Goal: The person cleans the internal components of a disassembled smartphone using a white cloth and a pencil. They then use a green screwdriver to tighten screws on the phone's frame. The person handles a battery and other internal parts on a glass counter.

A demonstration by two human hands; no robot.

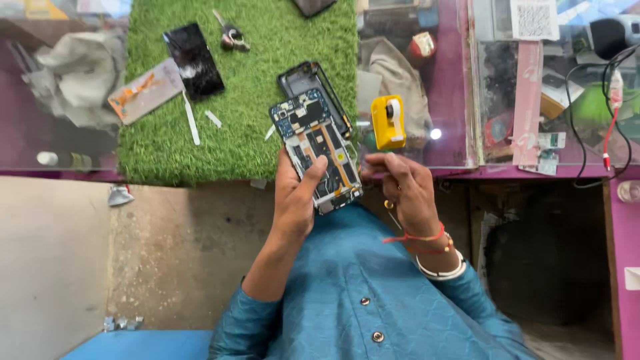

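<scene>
On green turf mat (200,143) at left: dark phone screen (194,61), pale back cover (145,91), empty phone frame (312,79). Left hand (295,193) closed around opened phone (318,148), circuit side up, held over mat's near edge. Right hand (404,189) just beside it, fingers curled, pinching thin tool, below yellow tape dispenser (388,122) on glass worktop (460,100).

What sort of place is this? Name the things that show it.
Probably a phone repair counter: the left hand holds an opened phone, a separate phone frame lies on the green mat, above a glass display counter.
</scene>
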